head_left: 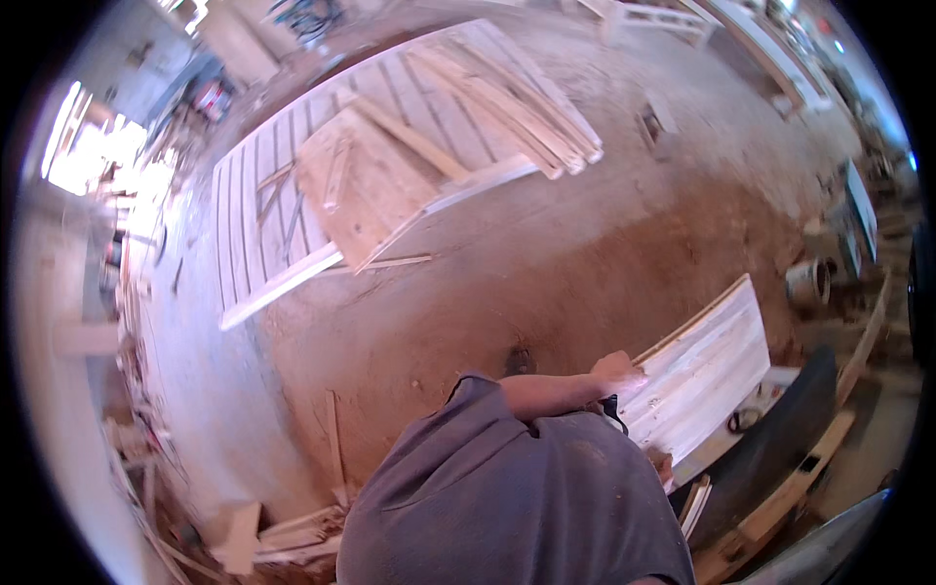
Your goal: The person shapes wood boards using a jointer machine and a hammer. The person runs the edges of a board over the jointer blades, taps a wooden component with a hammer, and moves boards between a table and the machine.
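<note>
A pale wooden panel is tilted at my right side, with a darker strip along its far long edge. My left hand reaches across my body and grips that far edge near the panel's left end. At the near corner of the same panel, my right hand is partly hidden by my grey-brown clothing. Its fingers seem wrapped round the panel's edge, though only a small part shows.
A low slatted platform on the dusty floor bears a plywood piece and several long planks. A bucket stands at the right among timber. Scrap wood lies at the lower left.
</note>
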Demonstrator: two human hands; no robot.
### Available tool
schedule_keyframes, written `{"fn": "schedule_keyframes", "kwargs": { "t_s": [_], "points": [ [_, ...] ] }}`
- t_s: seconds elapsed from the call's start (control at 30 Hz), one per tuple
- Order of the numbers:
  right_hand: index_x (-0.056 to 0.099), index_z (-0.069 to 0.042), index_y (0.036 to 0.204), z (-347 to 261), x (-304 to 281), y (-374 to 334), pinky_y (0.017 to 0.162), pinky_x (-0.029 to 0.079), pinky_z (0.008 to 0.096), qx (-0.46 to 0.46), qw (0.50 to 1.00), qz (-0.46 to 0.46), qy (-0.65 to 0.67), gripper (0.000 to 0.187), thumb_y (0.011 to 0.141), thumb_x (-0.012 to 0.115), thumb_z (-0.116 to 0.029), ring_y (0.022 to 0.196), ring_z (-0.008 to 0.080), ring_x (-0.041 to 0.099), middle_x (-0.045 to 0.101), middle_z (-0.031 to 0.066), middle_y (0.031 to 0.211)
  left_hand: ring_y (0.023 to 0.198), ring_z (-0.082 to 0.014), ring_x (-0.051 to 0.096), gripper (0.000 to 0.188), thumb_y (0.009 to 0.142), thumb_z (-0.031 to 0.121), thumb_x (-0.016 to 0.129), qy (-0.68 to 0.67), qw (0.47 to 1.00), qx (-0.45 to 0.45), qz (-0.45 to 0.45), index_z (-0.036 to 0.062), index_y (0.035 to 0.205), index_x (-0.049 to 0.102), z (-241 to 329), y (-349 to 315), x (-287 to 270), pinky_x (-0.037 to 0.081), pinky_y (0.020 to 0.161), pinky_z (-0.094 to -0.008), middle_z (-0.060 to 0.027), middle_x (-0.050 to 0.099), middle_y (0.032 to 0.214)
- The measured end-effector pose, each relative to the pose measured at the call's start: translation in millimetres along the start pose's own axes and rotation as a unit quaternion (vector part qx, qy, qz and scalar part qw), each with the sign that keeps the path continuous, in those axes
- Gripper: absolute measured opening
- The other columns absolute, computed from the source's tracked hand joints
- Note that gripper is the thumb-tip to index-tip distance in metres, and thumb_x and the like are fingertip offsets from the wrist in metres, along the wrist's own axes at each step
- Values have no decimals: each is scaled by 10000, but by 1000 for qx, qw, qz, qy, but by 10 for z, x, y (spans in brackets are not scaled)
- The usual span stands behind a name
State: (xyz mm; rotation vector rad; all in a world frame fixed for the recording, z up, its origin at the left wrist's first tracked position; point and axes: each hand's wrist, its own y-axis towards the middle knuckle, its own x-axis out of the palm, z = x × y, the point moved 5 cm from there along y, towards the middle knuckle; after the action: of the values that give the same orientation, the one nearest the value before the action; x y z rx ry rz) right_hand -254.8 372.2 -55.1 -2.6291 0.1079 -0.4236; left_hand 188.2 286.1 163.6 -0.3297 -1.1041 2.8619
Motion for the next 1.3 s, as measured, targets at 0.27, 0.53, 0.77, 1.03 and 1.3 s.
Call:
{"fn": "schedule_keyframes", "kwargs": {
  "t_s": [0.27, 0.53, 0.77, 1.03, 1.3],
  "points": [
    [666, 44, 846, -485, 3040, 750, 661, 504, 422, 14, 924, -36, -381, 391, 928, 529, -313, 711, 219, 618, 647, 101, 755, 1015, -371, 733, 464, 843, 358, 653, -123, 979, -89, 138, -40, 1064, 741, -1835, 112, -1418, 584, 846, -444, -225, 746, 1055],
    [667, -45, 689, 158, 5334, 1034, 597, 470, 404, 9, 954, -101, -281, 145, 785, 674, -153, 664, 193, 590, 637, 28, 716, 798, -241, 688, 234, 995, 234, 566, -738, 655, 58, 151, 53, 1056, 701, -2935, -562, -2368, 536, 657, -380, -101, 715, 947],
    [691, -27, 723, 1192, 7248, 1387, 628, 482, 425, -10, 830, -219, -513, 227, 821, 671, -230, 698, 229, 642, 675, 97, 718, 795, -232, 666, 225, 1004, 256, 577, -820, 456, 33, 343, 163, 1207, 544, -4102, -1060, -2667, 545, 700, -369, -98, 690, 962],
    [680, 0, 1007, 2120, 9661, 1465, 771, 519, 483, -232, 678, -357, -599, 340, 897, 641, -319, 886, 357, 681, 711, 213, 923, 621, -132, 567, 187, 929, 34, 584, -750, 358, -59, 553, 132, 863, 438, -4389, -1520, -2494, 390, 498, -230, -71, 597, 804],
    [622, -41, 1217, 3233, 11398, 1524, 834, 510, 440, -85, 623, -416, -657, 449, 888, 678, -342, 982, 276, 622, 676, 141, 1043, 480, -134, 487, 280, 899, 1, 608, -762, 97, -158, 620, 162, 794, 405, -3767, -923, -778, 365, 386, -270, -34, 523, 687]
  ]
}}
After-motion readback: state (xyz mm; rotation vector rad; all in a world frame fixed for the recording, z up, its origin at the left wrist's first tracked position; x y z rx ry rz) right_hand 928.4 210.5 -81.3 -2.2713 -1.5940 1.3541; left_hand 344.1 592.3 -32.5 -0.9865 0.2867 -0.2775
